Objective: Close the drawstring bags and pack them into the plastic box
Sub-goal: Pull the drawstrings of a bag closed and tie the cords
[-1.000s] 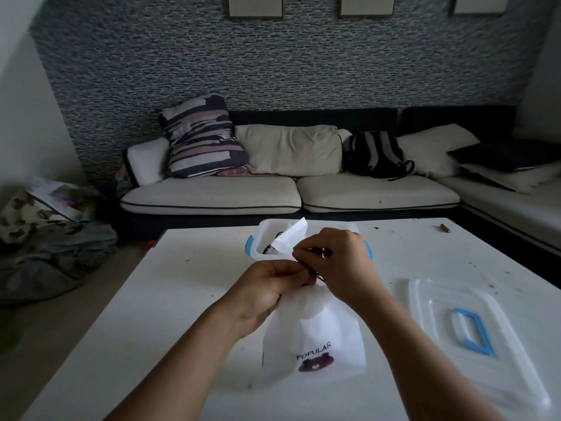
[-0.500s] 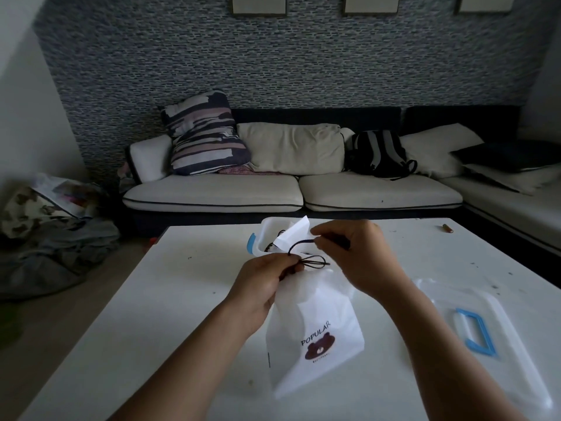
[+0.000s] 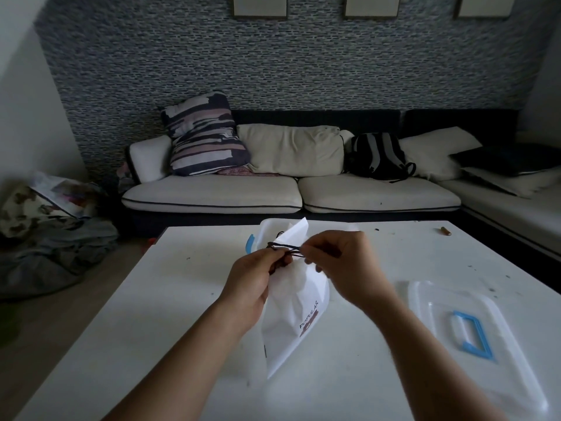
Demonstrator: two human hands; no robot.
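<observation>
Just above the white table (image 3: 127,314), both hands work at the gathered neck of a white drawstring bag (image 3: 293,317) printed with the word "POPULAR" and a small brown figure. The left hand (image 3: 258,276) has its fingers curled round the bunched top of the bag and the dark drawstring (image 3: 287,247) there. The right hand (image 3: 340,262) pinches the cord between thumb and fingertips, and the cord runs taut between the two hands, which sit close together. The bag hangs tilted below them, its lower corner down near the table.

Behind the hands stands the clear plastic box (image 3: 262,235) with a blue latch (image 3: 250,243) on its left end; a white bag corner (image 3: 296,230) pokes up out of it. The box's clear lid (image 3: 498,360), with its blue handle (image 3: 472,334), lies flat on the table to the right, well apart from the box. A sofa (image 3: 212,194) with cushions and a dark backpack (image 3: 376,156) stands beyond the table.
</observation>
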